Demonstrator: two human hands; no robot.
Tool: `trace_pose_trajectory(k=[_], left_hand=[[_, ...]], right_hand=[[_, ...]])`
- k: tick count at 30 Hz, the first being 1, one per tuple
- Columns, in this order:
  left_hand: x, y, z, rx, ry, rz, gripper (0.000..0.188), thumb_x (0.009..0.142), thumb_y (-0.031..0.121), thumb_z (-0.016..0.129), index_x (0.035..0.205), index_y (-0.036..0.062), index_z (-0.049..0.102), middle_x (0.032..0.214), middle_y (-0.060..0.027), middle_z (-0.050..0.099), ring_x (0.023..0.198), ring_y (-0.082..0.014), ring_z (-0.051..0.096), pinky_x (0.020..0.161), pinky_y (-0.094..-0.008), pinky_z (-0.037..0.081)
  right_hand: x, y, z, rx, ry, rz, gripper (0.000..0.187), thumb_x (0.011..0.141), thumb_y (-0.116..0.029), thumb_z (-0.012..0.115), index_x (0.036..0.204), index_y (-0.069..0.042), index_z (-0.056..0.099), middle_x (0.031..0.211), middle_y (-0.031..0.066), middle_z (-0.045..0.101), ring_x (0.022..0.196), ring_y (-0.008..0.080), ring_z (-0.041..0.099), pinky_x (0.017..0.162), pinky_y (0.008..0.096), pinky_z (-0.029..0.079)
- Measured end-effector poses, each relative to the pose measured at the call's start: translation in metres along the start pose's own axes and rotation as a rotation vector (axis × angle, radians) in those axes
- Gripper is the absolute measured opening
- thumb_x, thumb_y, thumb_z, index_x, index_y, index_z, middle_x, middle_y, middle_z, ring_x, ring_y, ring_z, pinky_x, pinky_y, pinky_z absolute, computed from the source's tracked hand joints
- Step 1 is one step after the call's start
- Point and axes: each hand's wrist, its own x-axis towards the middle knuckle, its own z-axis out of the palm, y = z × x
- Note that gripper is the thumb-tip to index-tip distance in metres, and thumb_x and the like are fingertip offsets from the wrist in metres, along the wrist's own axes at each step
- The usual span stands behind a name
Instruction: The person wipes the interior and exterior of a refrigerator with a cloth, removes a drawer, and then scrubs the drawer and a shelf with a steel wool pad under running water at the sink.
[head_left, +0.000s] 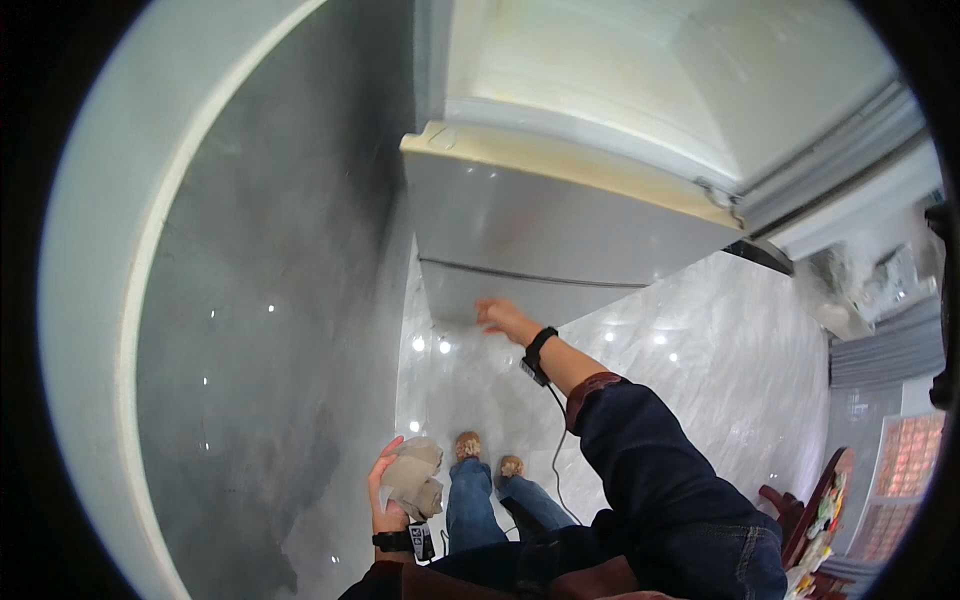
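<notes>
My left hand [386, 500], low in the view, is closed around a crumpled greyish-beige cloth [415, 478] that hangs over the palm and hides part of the fingers. My right hand [502, 316] reaches forward, fingers apart and loosely bent, with nothing visible in it. It is in front of the lower part of a silver-grey appliance door [560, 215], below the dark line across it; whether the fingertips touch the door I cannot tell. The door's top edge [560, 160] is yellowed cream. Behind it a white, stained compartment [590, 60] stands exposed.
A grey wall [270, 250] rises close on the left. Glossy marbled floor tiles [690, 370] lie beneath my feet. On the right are a shelf with plastic bags [885, 285], a grey curtain [885, 355] and a dark red table [815, 510] bearing several small items. A thin cable [557, 450] hangs from my right wrist.
</notes>
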Motion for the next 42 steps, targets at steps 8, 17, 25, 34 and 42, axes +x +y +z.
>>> trace_pose_trajectory(k=[8,17,25,34,42], left_hand=[[0.112,0.027,0.072,-0.761,-0.062,-0.767,0.045,0.104,0.021,0.050,0.146,0.0055,0.045,0.148,-0.0165,0.051,0.132,-0.0305,0.053,0.108,-0.0449,0.047],[0.119,0.096,0.238,-0.595,-0.769,-0.752,0.053,0.105,0.010,0.046,0.155,0.0018,0.032,0.156,-0.0160,0.041,0.143,-0.0289,0.042,0.117,-0.0443,0.038],[0.081,0.109,0.322,-0.295,-1.069,-0.813,0.046,0.104,0.013,0.055,0.146,-0.0005,0.044,0.139,-0.0128,0.057,0.125,-0.0216,0.059,0.104,-0.0361,0.051],[0.006,0.093,0.390,-0.085,-0.938,-0.982,0.037,0.100,0.023,0.065,0.127,-0.0007,0.058,0.119,-0.0101,0.065,0.105,-0.0180,0.068,0.083,-0.0310,0.061],[-0.046,0.100,0.451,-0.196,-0.734,-0.864,0.058,0.098,0.027,0.068,0.145,0.0019,0.046,0.130,-0.0081,0.061,0.115,-0.0192,0.063,0.096,-0.0407,0.055]], right_hand=[[-0.220,-0.004,0.031,0.234,-0.230,-0.007,0.080,0.100,-0.042,0.063,0.158,-0.005,0.022,0.152,0.0168,0.041,0.118,0.0261,0.062,0.091,0.0393,0.058],[-0.385,0.002,0.019,0.643,-0.138,-0.301,0.088,0.098,-0.046,0.064,0.160,-0.015,0.012,0.155,0.0129,0.035,0.126,0.0309,0.056,0.098,0.0480,0.055],[-0.493,0.028,-0.040,0.548,0.207,-0.331,0.059,0.102,-0.042,0.058,0.135,0.005,0.048,0.117,0.0187,0.065,0.090,0.0248,0.071,0.077,0.0356,0.061],[-0.561,0.080,-0.105,0.484,0.375,-0.301,0.031,0.101,-0.025,0.052,0.108,0.004,0.063,0.087,0.0096,0.068,0.073,0.0194,0.069,0.065,0.0284,0.057],[-0.566,0.099,-0.130,0.681,0.075,-0.604,0.086,0.099,-0.032,0.063,0.163,-0.018,0.007,0.155,0.0138,0.035,0.143,0.0262,0.037,0.112,0.0401,0.039]])
